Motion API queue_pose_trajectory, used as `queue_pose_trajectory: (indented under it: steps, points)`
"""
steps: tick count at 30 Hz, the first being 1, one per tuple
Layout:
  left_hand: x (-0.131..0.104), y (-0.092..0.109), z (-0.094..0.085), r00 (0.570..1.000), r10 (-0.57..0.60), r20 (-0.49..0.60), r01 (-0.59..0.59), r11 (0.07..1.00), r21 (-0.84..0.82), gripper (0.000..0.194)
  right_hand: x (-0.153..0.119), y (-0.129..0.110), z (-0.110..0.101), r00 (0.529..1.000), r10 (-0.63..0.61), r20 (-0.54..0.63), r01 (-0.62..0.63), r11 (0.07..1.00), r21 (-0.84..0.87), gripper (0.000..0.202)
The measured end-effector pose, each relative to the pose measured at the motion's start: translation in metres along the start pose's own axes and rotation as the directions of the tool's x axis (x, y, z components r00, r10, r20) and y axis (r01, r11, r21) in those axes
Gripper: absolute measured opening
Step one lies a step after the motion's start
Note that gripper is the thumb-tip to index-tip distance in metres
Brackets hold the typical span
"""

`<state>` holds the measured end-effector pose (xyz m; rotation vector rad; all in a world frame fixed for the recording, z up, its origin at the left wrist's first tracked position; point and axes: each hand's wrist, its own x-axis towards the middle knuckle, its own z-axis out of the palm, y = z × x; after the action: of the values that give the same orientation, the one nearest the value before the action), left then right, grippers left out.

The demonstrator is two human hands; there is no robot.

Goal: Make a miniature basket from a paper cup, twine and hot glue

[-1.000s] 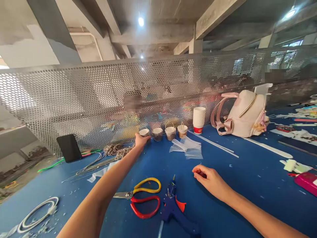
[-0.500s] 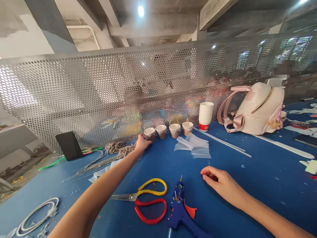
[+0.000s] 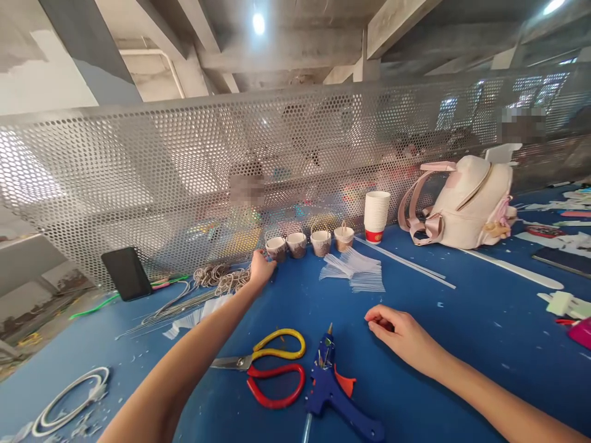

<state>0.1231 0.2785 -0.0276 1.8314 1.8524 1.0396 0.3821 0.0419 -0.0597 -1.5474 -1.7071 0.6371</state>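
A row of small paper cups with brown-grey wrapped sides and thin looped handles stands along the perforated screen. My left hand [image 3: 262, 269] reaches forward to the leftmost paper cup [image 3: 276, 248], its fingers closed at the cup's left and near side; part of the grip is hidden. Beside it stand another wrapped cup [image 3: 296, 247], a third cup [image 3: 320, 245] and a fourth cup [image 3: 344, 240]. My right hand [image 3: 399, 332] rests on the blue table, fingers loosely curled with nothing in them. Nearest to it are a blue glue gun [image 3: 330, 384] and scissors [image 3: 277, 366] with yellow and red handles.
Behind the cups runs a perforated metal screen [image 3: 184, 166]. Stacked white cups [image 3: 377, 212] and a pale backpack [image 3: 466, 203] stand at right. White strips [image 3: 357, 271] lie midtable. Cord bundles [image 3: 221, 280], a phone [image 3: 125, 274] and a coiled cable [image 3: 69, 400] are at left.
The view has shifted slightly, moving the table objects a little left in the picture. My left hand stays at the leftmost cup; my right hand keeps its loose curl.
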Motion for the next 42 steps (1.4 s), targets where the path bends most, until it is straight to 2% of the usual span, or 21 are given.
queue_pose_trajectory:
  steps: [4, 7, 9, 13, 17, 20, 27, 33, 37, 42]
  points:
    - [-0.034, -0.003, -0.03, 0.986, 0.165, 0.005, -0.165, 0.986, 0.01, 0.032, 0.001, -0.003, -0.001, 0.999, -0.042, -0.029, 0.043, 0.999, 0.012, 0.018]
    - [-0.076, -0.011, -0.065, 0.963, 0.259, 0.067, -0.26, 0.966, 0.005, 0.02, 0.001, -0.002, -0.001, 0.997, -0.071, -0.035, 0.072, 0.997, 0.028, 0.016]
    - [-0.107, -0.02, -0.091, 0.952, 0.294, 0.088, -0.295, 0.955, 0.005, 0.022, 0.001, -0.001, -0.001, 0.996, -0.085, -0.031, 0.086, 0.996, 0.035, 0.016]
    - [-0.161, -0.04, -0.139, 0.964, 0.265, 0.029, -0.266, 0.963, 0.035, 0.029, 0.002, 0.003, -0.001, 0.993, -0.115, -0.026, 0.115, 0.993, 0.031, 0.016]
    - [-0.192, -0.061, -0.17, 0.985, 0.166, -0.05, -0.162, 0.984, 0.074, 0.032, 0.004, 0.008, -0.002, 0.991, -0.135, -0.022, 0.135, 0.991, 0.003, 0.014]
    - [-0.207, -0.072, -0.177, 0.991, 0.102, -0.09, -0.094, 0.991, 0.094, 0.032, 0.007, 0.013, -0.001, 0.989, -0.148, -0.013, 0.147, 0.988, -0.036, 0.013]
    - [-0.222, -0.073, -0.167, 0.986, 0.08, -0.145, -0.053, 0.982, 0.182, 0.028, 0.009, 0.019, -0.001, 0.986, -0.162, 0.033, 0.165, 0.976, -0.141, 0.025]
    - [-0.225, -0.067, -0.166, 0.994, 0.059, -0.097, -0.03, 0.96, 0.278, 0.024, 0.005, 0.014, -0.001, 0.991, -0.13, 0.01, 0.129, 0.964, -0.235, 0.028]
    - [-0.229, -0.064, -0.166, 0.998, 0.026, -0.053, -0.008, 0.946, 0.324, 0.031, 0.001, 0.01, 0.0, 0.991, -0.134, -0.002, 0.127, 0.944, -0.303, 0.027]
    - [-0.23, -0.064, -0.167, 1.0, -0.009, -0.018, 0.015, 0.932, 0.362, 0.032, -0.001, 0.009, 0.001, 0.987, -0.161, -0.017, 0.143, 0.917, -0.372, 0.028]
